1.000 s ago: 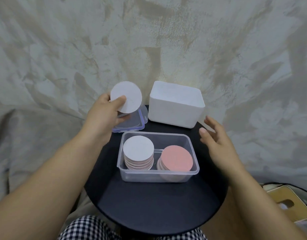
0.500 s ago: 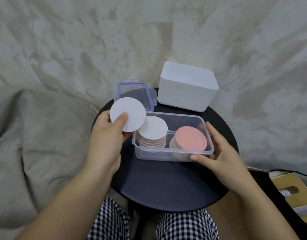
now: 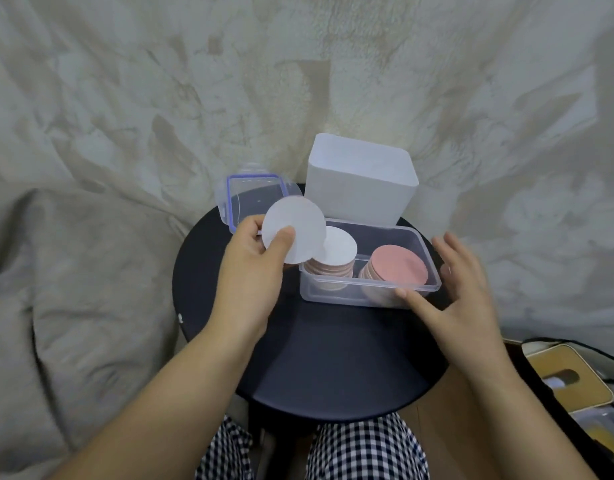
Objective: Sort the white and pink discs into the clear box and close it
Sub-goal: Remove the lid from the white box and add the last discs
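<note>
A rumpled pale cloth [image 3: 125, 116] lies behind and to the left of a round black table [image 3: 333, 368]. A white tub [image 3: 359, 195] stands at the table's far edge. Just in front of it is the clear box [image 3: 336, 296], open, right of the table's middle. Its lid [image 3: 250, 192], rimmed in blue, lies at the far left edge, partly overhanging. The right hand [image 3: 461, 289] is at the box's right end, fingers straight and spread, thumb tip against the front wall. The left hand [image 3: 250, 271] pinches a white disc [image 3: 295, 230] between thumb and fingers, tilted over the box's left end. Inside, a white stack [image 3: 340, 251] sits on the left and a pink stack [image 3: 399, 265] on the right.
</note>
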Available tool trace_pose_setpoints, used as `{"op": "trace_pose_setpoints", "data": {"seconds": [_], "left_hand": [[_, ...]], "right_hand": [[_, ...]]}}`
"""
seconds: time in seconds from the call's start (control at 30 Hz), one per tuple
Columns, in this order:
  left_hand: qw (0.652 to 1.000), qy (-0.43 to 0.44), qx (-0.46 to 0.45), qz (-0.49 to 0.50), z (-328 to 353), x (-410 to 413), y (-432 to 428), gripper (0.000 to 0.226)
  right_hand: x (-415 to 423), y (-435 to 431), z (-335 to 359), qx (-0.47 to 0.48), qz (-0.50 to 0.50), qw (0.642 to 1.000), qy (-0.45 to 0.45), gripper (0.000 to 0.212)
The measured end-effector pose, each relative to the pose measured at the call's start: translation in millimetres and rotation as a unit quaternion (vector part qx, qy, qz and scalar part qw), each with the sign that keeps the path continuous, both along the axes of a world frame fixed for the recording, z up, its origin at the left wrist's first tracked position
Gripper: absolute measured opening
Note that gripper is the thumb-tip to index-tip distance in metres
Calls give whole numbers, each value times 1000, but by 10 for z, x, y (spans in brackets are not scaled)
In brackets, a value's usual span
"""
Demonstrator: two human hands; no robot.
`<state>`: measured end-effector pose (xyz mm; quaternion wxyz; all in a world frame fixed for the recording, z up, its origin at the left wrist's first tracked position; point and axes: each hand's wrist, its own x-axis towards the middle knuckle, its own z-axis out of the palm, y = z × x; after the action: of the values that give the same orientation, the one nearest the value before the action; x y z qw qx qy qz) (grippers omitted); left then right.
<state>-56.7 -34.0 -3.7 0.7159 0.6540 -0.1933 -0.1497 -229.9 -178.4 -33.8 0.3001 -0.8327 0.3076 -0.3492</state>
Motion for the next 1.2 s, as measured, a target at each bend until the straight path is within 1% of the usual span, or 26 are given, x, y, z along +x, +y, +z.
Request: {"op": "trace_pose_setpoints", "data": {"seconds": [0.07,0.13,0.17,0.2,0.27,0.33,0.5,0.63,0.7,0.73,0.8,0.87,0.93,1.07,1.13,1.2], "left_hand": [[998,-58,2,-13,-14,-122,121,11],[996,-67,-15,-49,-47,-234,209,10],[995,-69,-15,-70,-68,-279,239,10],[993,-76,-9,-92,-90,-314,261,10],[986,-92,11,-135,-129,-363,288,11],[980,-105,31,-166,-172,-383,301,12],[974,-155,45,-160,-280,-371,342,20],[974,-195,35,-113,-335,-419,397,28],[967,-234,50,-86,-389,-433,416,29],[958,-270,65,-73,-412,-435,421,29],[939,-329,84,-60,-458,-441,432,31],[925,-365,89,-56,-496,-442,443,33],[913,-395,94,-46,-518,-445,448,33],[908,-409,89,-26,-512,-464,461,32],[912,-404,73,-11,-502,-473,472,30],[921,-386,58,-2,-492,-479,488,26]], "right_hand": [[50,153,41,-78,15,996,-40,63],[119,295,91,-121,34,989,-73,52],[160,368,110,-122,49,988,-86,48],[198,431,110,-101,68,988,-96,45],[269,548,116,-4,116,988,-104,43],[309,628,104,84,139,981,-107,39],[250,654,86,89,131,979,-129,28],[179,663,-2,129,138,970,-150,31],[158,685,-64,132,135,972,-142,30],[152,692,-98,110,126,977,-131,30],[149,714,-154,10,111,989,-101,33],[149,737,-213,-82,115,987,-79,36],[134,753,-258,-134,125,981,-68,38],[122,763,-259,-158,118,978,-67,40],[118,768,-220,-149,115,979,-83,37],[109,773,-187,-120,108,982,-101,32]]}}
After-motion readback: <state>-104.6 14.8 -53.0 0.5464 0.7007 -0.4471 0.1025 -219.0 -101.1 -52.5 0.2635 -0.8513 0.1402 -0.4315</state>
